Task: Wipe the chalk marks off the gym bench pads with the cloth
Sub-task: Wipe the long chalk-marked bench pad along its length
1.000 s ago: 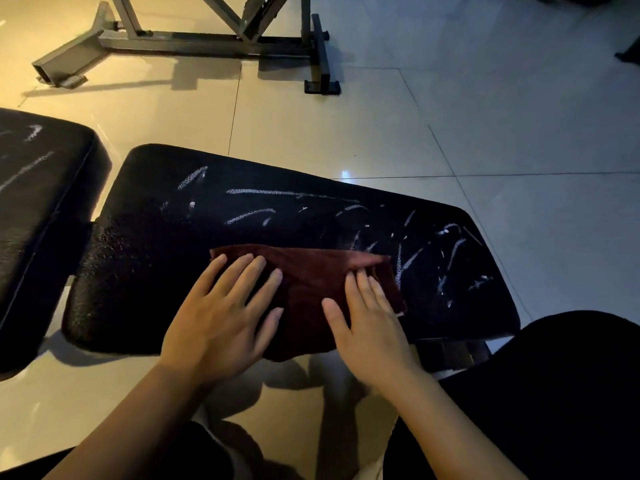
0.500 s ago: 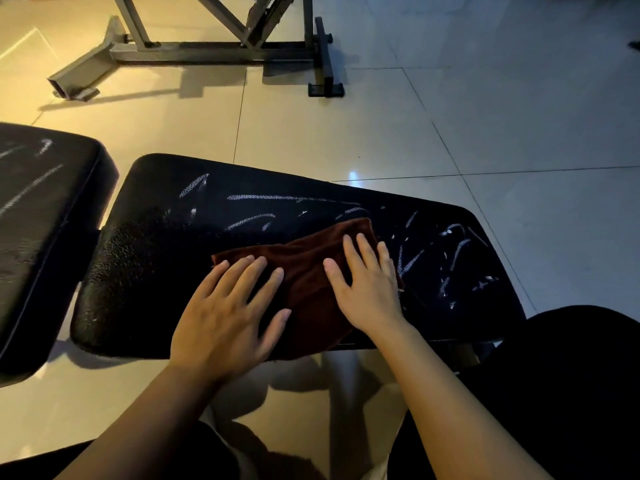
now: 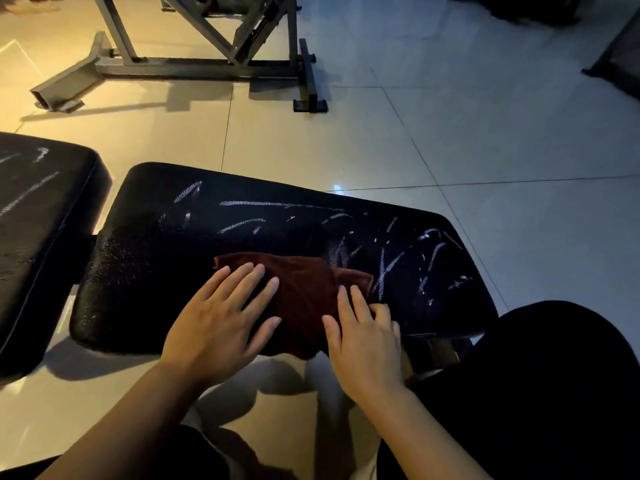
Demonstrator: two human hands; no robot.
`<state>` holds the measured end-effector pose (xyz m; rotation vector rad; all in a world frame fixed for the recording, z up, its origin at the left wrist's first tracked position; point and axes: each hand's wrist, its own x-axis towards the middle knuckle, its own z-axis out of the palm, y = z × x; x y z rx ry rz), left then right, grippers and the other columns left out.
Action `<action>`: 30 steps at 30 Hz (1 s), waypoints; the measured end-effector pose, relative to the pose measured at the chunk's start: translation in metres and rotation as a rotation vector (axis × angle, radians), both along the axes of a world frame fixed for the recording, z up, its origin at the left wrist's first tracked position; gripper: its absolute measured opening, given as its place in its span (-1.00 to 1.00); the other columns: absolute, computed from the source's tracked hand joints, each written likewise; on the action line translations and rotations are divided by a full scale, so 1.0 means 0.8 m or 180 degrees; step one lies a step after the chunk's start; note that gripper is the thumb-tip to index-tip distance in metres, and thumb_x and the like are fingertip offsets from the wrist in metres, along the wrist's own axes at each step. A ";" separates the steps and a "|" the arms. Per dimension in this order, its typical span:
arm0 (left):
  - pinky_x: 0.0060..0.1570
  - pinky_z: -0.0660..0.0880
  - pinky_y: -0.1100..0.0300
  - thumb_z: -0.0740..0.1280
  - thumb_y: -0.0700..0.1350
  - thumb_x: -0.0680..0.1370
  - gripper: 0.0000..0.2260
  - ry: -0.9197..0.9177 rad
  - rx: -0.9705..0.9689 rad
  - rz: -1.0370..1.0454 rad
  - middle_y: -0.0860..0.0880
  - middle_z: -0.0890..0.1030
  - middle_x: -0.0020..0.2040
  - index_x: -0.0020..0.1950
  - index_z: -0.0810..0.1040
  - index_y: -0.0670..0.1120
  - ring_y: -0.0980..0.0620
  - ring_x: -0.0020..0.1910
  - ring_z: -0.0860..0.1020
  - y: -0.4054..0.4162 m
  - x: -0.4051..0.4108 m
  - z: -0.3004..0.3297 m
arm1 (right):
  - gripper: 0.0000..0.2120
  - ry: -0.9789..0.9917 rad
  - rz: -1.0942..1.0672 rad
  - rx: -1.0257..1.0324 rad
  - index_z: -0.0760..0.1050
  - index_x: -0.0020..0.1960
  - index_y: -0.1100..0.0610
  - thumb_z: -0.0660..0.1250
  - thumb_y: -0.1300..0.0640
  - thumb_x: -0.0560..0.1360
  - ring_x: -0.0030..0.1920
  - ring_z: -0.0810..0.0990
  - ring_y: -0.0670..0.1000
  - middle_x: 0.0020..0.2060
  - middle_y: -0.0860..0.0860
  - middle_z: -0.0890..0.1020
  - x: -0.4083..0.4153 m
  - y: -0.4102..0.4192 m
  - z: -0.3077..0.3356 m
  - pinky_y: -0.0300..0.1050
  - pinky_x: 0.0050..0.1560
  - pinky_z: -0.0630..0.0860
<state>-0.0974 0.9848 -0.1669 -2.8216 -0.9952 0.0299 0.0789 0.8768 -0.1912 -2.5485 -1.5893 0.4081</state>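
The dark red folded cloth (image 3: 304,299) is pressed flat at the frame's centre on the long black textured bench pad (image 3: 145,271) by the left hand (image 3: 221,320) and right hand (image 3: 367,344), fingers extended (nothing gripped). The densest white chalk marks (image 3: 408,258) lie right of the cloth along the pad's long axis, nearer the right hand.

Lots you couldn't see here

Your left hand (image 3: 221,317) and right hand (image 3: 367,337) covered much of the cloth (image 3: 304,296), hiding any chalk beneath. The second pad (image 3: 41,230) ran off the left edge, and the metal frame (image 3: 194,64) got cropped up top.
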 end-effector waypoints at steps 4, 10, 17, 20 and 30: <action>0.39 0.18 -0.04 -0.02 0.19 0.61 -0.46 -0.0021 -0.0032 0.0003 -0.18 0.48 0.37 0.41 0.45 -0.09 -0.15 0.38 0.42 0.000 0.001 -0.001 | -0.20 0.0129 -0.0078 -0.0228 -0.04 0.59 0.06 -0.44 -0.30 0.48 0.50 0.12 0.10 0.57 0.01 0.07 -0.002 0.014 0.011 0.07 0.44 0.15; 0.41 0.15 -0.03 0.00 0.19 0.61 -0.47 -0.0012 -0.0082 0.0115 -0.15 0.46 0.39 0.42 0.44 -0.06 -0.12 0.41 0.39 0.002 0.009 0.000 | -0.34 0.0641 -0.0281 -0.0148 -0.10 0.60 0.09 -0.17 -0.25 0.62 0.57 -0.08 0.09 0.59 0.00 -0.04 0.018 0.062 0.006 0.04 0.52 -0.03; 0.42 0.09 -0.03 -0.02 0.19 0.61 -0.45 -0.0008 -0.0111 0.0315 -0.16 0.40 0.43 0.44 0.40 -0.10 -0.12 0.45 0.33 0.007 0.034 -0.004 | -0.36 0.0533 -0.0317 0.0054 -0.01 0.59 0.10 -0.11 -0.23 0.64 0.56 -0.01 0.12 0.58 0.03 0.04 0.052 0.108 0.000 0.08 0.50 0.05; 0.41 0.09 -0.03 -0.03 0.20 0.62 -0.44 0.0078 -0.0054 0.0227 -0.15 0.39 0.43 0.44 0.40 -0.10 -0.12 0.44 0.32 0.007 0.032 -0.004 | -0.36 0.0547 -0.0158 0.0115 0.06 0.57 0.08 -0.13 -0.25 0.62 0.53 0.08 0.07 0.56 0.02 0.13 0.041 0.066 0.009 0.03 0.47 0.14; 0.41 0.16 -0.08 0.02 0.18 0.59 -0.45 0.0011 -0.0058 0.0170 -0.17 0.39 0.44 0.45 0.40 -0.11 -0.14 0.44 0.34 0.004 0.033 -0.006 | -0.30 0.0311 -0.0234 0.0054 0.20 0.53 0.14 -0.17 -0.29 0.60 0.45 0.21 0.14 0.50 0.08 0.28 0.075 0.102 0.002 0.06 0.44 0.22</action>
